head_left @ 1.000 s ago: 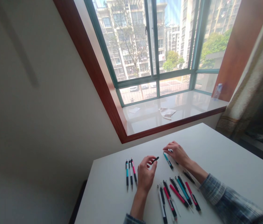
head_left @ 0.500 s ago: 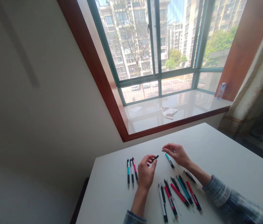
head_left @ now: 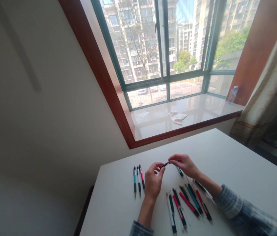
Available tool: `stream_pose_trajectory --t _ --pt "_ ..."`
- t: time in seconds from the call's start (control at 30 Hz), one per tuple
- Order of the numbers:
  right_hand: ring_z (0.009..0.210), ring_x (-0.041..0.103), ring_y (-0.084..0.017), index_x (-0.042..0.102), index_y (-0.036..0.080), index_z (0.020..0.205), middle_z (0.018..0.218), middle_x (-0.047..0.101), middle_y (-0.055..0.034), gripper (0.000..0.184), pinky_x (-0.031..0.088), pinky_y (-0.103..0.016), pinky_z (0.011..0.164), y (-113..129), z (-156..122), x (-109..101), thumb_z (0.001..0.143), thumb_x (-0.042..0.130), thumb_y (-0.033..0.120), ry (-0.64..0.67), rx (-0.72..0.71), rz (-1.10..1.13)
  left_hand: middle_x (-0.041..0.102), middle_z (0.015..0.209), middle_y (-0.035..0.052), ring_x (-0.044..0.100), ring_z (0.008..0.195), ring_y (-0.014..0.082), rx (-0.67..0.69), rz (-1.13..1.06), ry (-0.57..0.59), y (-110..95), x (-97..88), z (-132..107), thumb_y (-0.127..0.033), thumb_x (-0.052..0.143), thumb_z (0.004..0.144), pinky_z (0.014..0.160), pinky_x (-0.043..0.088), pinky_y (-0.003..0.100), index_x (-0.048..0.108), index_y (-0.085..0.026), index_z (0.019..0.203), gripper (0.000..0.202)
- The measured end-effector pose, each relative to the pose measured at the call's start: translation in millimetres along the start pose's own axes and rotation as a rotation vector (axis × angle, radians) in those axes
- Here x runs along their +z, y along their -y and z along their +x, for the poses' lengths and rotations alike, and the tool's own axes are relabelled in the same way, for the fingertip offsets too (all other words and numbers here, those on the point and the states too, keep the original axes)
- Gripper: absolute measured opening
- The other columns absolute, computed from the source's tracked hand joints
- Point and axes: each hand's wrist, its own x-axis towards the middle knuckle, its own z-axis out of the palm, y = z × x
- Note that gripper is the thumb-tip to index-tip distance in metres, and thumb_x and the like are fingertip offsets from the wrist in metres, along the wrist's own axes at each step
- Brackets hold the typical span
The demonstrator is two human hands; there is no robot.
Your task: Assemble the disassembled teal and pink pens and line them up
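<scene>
Above the white table, my left hand (head_left: 153,178) pinches a short black pen barrel piece (head_left: 164,165), tilted up to the right. My right hand (head_left: 184,164) is closed at its upper end, fingertips pressed together on a small pale pen tip (head_left: 168,162) that mostly hides behind them. The two pieces meet or nearly meet. Under my right hand lies a turquoise and black pen part (head_left: 179,171), partly covered. Left of my left hand, a turquoise pen (head_left: 135,180), a white pen (head_left: 138,179) and a pink pen (head_left: 142,177) lie side by side.
Several loose pen parts lie near the front of the white table (head_left: 118,209), among them a red barrel (head_left: 188,205), a blue barrel (head_left: 195,200) and a white barrel (head_left: 171,211). Beyond the table, the windowsill (head_left: 153,126) holds a crumpled cloth (head_left: 177,118) and a clear bottle (head_left: 233,95).
My right hand has moved slightly left and down, bringing the small tip against or very close to the black barrel piece. My left hand has stayed almost still.
</scene>
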Motion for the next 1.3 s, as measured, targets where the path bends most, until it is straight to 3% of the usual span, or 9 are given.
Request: stream_pose_trajectory --t 1.3 --pt "0.085 0.072 -0.021 0.077 0.02 0.101 0.092 0.079 -0.0064 0.03 0.054 -0.03 0.076 3.3 -1.7 -3.7 0.092 0.068 0.047 0.042 0.044 0.037 0.077 0.098 0.0051 0.067 0.082 0.0213 -0.023 0.011 0.038 -0.5 1.1 0.2 -0.036 0.065 0.09 0.075 0.05 0.034 0.076 -0.023 0.098 0.019"
